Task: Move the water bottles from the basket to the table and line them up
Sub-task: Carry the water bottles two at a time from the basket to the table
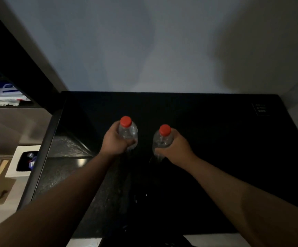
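**Placement stage.** Two clear, red-capped water bottles are gripped upright above the dark table (216,139). The left bottle (128,130) is held by the left hand (113,141) and the right bottle (162,139) by the right hand (175,147), with fingers wrapped round each lower body. The bottles are kept side by side and apart, presumably so that both can be set down in one row. Contact with the table cannot be told. No label is seen on either bottle. A small printed panel (260,109) near the far right corner is too faint to be read.
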Demonstrator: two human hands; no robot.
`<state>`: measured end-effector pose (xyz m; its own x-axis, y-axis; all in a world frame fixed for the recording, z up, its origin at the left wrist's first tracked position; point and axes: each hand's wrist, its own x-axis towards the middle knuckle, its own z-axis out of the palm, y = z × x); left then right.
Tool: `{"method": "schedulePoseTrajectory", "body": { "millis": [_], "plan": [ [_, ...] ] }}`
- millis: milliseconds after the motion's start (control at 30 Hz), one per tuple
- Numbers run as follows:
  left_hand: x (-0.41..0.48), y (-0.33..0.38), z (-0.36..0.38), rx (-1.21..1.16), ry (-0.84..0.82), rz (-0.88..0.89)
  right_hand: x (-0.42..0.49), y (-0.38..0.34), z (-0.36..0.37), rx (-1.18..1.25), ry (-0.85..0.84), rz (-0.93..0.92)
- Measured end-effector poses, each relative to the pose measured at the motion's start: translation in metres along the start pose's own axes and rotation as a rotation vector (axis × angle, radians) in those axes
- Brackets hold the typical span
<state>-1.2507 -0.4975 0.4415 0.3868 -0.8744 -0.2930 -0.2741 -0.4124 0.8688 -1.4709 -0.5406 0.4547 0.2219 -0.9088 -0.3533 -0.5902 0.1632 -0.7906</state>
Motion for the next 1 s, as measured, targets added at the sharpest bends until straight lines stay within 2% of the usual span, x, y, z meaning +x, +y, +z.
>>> {"method": "schedulePoseTrajectory", "body": {
  "millis": [233, 467, 600, 667, 767, 867, 1000],
  "plan": [
    [0.036, 0.011, 0.002, -0.032, -0.049, 0.018, 0.024, -0.004, 0.005, 0.019, 0.030, 0.065],
    [0.038, -0.006, 0.002, -0.003, -0.078, 0.020, 0.031, 0.006, 0.009, 0.010, -0.025, 0.175],
    [0.032, -0.012, -0.006, 0.091, -0.222, -0.202, 0.026, 0.022, 0.005, -0.012, -0.120, 0.125],
    [0.014, -0.015, -0.013, 0.141, -0.266, -0.292, 0.019, 0.031, 0.004, -0.044, -0.186, 0.162],
    [-0.035, -0.030, -0.020, 0.214, -0.162, -0.237, 0.003, 0.047, 0.003, -0.197, -0.268, 0.181],
    [-0.099, -0.055, -0.025, 0.171, -0.063, -0.208, -0.026, 0.060, 0.003, -0.232, -0.394, 0.136],
    [-0.185, -0.105, -0.027, 0.090, 0.016, -0.303, -0.062, 0.070, 0.004, -0.303, -0.575, 0.151]
  ]
}}
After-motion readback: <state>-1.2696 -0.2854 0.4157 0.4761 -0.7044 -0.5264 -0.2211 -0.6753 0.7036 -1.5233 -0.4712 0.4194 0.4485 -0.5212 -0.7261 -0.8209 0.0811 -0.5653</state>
